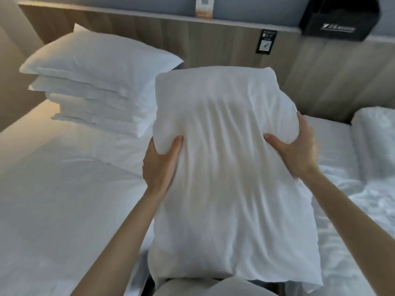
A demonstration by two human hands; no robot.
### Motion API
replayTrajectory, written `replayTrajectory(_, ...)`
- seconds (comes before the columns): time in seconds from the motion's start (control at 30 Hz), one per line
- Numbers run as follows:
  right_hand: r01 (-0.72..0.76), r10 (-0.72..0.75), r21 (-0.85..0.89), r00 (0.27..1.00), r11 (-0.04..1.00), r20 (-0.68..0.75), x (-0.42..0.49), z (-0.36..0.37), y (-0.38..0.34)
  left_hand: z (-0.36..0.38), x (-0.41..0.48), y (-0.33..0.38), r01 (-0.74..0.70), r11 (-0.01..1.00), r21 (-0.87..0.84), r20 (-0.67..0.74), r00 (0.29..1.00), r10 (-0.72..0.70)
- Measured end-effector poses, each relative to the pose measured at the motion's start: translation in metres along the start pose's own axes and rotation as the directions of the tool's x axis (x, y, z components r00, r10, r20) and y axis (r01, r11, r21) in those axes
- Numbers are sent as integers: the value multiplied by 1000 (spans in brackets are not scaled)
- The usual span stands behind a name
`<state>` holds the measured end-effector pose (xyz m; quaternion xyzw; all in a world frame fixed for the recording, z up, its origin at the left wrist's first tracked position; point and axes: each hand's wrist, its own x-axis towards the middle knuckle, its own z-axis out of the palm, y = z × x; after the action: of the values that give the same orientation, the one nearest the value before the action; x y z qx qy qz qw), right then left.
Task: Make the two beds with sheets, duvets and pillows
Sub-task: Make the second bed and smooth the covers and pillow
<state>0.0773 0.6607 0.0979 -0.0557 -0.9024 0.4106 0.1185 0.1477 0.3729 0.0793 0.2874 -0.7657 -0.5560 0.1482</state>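
I hold a white pillow (228,159) upright in front of me, over the gap between the two beds. My left hand (161,162) grips its left edge, thumb on the front. My right hand (296,146) grips its right edge the same way. The left bed (53,199) is covered with a smooth white sheet and carries a stack of several white pillows (96,82) at its head. The right bed (350,206) has rumpled white bedding and a rolled white duvet (374,133) near its head.
A wooden headboard panel (213,43) runs behind both beds with a ledge on top. A black box (339,17) sits on the ledge at the right, a small card (204,7) at the middle. A black label (266,41) is fixed to the panel.
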Motion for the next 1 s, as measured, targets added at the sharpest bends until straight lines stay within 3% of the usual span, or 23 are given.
replayTrajectory(0.23, -185, 181, 1, 960, 983, -213, 11, -116, 88, 139, -27, 61, -116, 993, -1, 264, 958, 112)
replayTrajectory(0.5, -398, 370, 36, 811, 917, -454, 35, -196, 160, 294, -32, 122, -263, 964, -41, 510, 824, 247)
replayTrajectory(0.73, -510, 467, 123, 632, 852, -619, 95, -229, 218, 447, -5, 179, -326, 935, -138, 752, 580, 313)
replayTrajectory(1.0, -624, 537, 232, 357, 746, -764, 177, -255, 269, 627, 18, 252, -395, 897, -198, 905, 277, 321)
